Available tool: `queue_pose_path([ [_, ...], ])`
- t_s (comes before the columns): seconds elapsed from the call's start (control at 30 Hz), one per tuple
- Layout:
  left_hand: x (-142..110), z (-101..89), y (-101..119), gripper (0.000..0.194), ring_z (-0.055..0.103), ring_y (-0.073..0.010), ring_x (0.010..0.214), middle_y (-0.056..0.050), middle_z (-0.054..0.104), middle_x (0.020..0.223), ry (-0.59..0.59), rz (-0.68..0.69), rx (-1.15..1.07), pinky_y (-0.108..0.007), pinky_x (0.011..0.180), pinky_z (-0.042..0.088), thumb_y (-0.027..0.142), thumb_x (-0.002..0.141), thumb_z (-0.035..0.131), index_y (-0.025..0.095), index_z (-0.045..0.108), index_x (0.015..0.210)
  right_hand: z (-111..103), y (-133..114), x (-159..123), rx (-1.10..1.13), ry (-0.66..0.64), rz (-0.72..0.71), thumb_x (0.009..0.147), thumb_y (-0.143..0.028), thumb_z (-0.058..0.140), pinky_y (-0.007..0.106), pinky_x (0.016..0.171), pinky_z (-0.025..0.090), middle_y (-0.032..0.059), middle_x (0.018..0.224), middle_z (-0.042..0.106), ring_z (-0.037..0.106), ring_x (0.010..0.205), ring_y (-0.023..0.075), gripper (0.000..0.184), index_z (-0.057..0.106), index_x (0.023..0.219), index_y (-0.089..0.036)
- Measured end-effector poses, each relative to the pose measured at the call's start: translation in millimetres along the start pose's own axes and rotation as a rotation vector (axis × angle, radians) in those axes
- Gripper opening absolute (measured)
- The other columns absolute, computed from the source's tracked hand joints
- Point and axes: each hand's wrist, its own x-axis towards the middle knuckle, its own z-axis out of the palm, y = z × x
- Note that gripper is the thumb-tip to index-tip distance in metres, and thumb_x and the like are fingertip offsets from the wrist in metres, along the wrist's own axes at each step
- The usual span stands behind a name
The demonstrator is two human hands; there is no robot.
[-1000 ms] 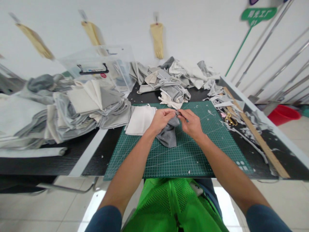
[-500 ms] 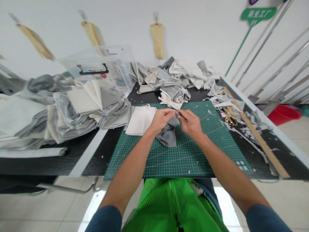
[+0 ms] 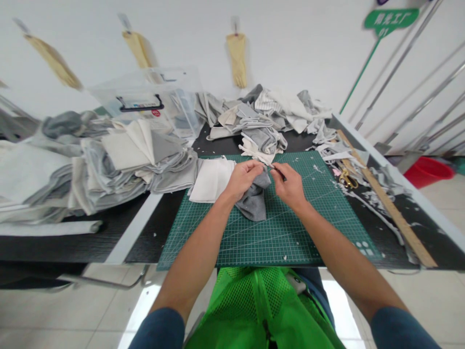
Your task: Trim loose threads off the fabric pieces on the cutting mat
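One grey cloth [image 3: 254,203] over cutting mat [image 3: 301,237], left of centre, pinched in left hand [image 3: 244,181]; right hand [image 3: 290,186], just drawn slightly away, grasping small unidentifiable item [image 3: 271,166]; cloth apparently in left grip alone.

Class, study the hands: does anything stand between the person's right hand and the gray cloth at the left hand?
Nothing visible blocks the right hand from the gray cloth. Only a slim item, too small to identify, shows in the gap toward the left hand.

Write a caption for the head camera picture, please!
The left hand holds gray cloth, the right hand close by, over a green gridded mat.
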Motion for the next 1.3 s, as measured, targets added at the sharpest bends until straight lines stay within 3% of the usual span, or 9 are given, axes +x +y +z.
queue_pose_path([
  [0.2, 12, -16.9, -17, 0.019, 0.054, -0.0126, 0.065, 0.000, 0.063, 0.075, 0.313, -0.041, 0.119, -0.024, 0.059, 0.039, 0.034, 0.082, 0.067, 0.018, 0.066, 0.092, 2, 12, 1, -0.007, -0.027, 0.302, 0.090, -0.043, 0.062, 0.034, 0.073, 0.049, 0.0043, 0.085, 0.069, 0.062, 0.074, 0.0194, 0.029, 0.065, 0.107, -0.019],
  [0.4, 12, -23.1, -24, 0.055, 0.063, -0.0170, 0.078, -0.005, 0.069, 0.098, 0.289, -0.183, 0.201, -0.027, 0.070, 0.046, 0.024, 0.068, 0.075, 0.018, 0.058, 0.119, 7, 23, -1, -0.033, -0.242, 0.469, 0.080, -0.035, 0.066, 0.028, 0.059, 0.040, -0.0020, 0.065, 0.061, 0.053, 0.059, 0.0145, 0.015, 0.062, 0.079, -0.021],
  [0.6, 10, -44.0, -24, 0.065, 0.063, -0.0239, 0.097, -0.011, 0.067, 0.115, 0.214, -0.182, 0.641, -0.031, 0.082, 0.047, 0.029, 0.060, 0.082, 0.016, 0.062, 0.120, -2, 0, 0, 0.125, -0.595, 0.330, 0.086, -0.039, 0.065, 0.027, 0.061, 0.040, -0.0014, 0.067, 0.064, 0.055, 0.062, 0.0136, 0.022, 0.065, 0.075, -0.020],
  [0.73, 15, -51.0, -28, 0.055, 0.064, -0.0225, 0.100, -0.009, 0.069, 0.114, 0.075, -0.224, 0.926, -0.030, 0.086, 0.048, 0.024, 0.067, 0.073, 0.015, 0.064, 0.120, -7, -14, -3, 0.128, -0.969, 0.153, 0.076, -0.041, 0.079, 0.025, 0.065, 0.042, -0.0004, 0.079, 0.068, 0.059, 0.070, 0.0147, 0.028, 0.069, 0.090, -0.020],
  [0.83, 16, -49.7, -33, 0.059, 0.065, -0.0226, 0.101, -0.010, 0.070, 0.118, 0.006, -0.268, 1.005, -0.029, 0.087, 0.049, 0.021, 0.065, 0.075, 0.014, 0.065, 0.123, -3, -12, -7, 0.013, -1.079, 0.012, 0.068, -0.036, 0.087, 0.028, 0.073, 0.044, 0.0051, 0.097, 0.071, 0.063, 0.084, 0.0192, 0.037, 0.071, 0.096, -0.018],
  [0.97, 15, -48.8, -36, 0.057, 0.065, -0.0258, 0.110, -0.013, 0.069, 0.123, 0.023, -0.266, 1.071, -0.031, 0.094, 0.049, 0.016, 0.066, 0.074, 0.014, 0.067, 0.122, 0, -3, -7, -0.049, -0.957, -0.033, 0.080, -0.018, 0.071, 0.030, 0.082, 0.044, 0.0063, 0.096, 0.071, 0.063, 0.090, 0.0206, 0.008, 0.072, 0.088, -0.018],
  [1.03, 14, -47.6, -32, 0.050, 0.064, -0.0273, 0.115, -0.014, 0.069, 0.123, 0.091, -0.212, 1.091, -0.035, 0.101, 0.048, 0.016, 0.069, 0.071, 0.014, 0.069, 0.119, -2, 1, -4, -0.014, -0.829, 0.026, 0.083, -0.015, 0.063, 0.029, 0.080, 0.044, 0.0040, 0.090, 0.071, 0.062, 0.084, 0.0186, 0.010, 0.071, 0.088, -0.019],
  [1.17, 11, -38.0, -13, 0.027, 0.060, -0.0254, 0.123, -0.012, 0.069, 0.123, 0.206, 0.113, 0.919, -0.039, 0.111, 0.043, 0.018, 0.078, 0.065, 0.016, 0.072, 0.104, -5, 8, 4, 0.110, -0.458, 0.233, 0.085, -0.020, 0.057, 0.028, 0.072, 0.042, 0.0004, 0.080, 0.065, 0.057, 0.075, 0.0158, 0.008, 0.065, 0.089, -0.019],
  [1.3, 1, -19.7, 4, 0.038, 0.067, -0.0248, 0.109, -0.011, 0.073, 0.117, -0.240, 0.167, 0.529, -0.037, 0.099, 0.052, 0.041, 0.086, 0.067, 0.015, 0.070, 0.113, -5, 10, 8, 0.358, -0.139, 0.451, 0.087, -0.033, 0.061, 0.025, 0.059, 0.041, -0.0024, 0.075, 0.057, 0.051, 0.063, 0.0128, 0.013, 0.060, 0.090, -0.021],
])
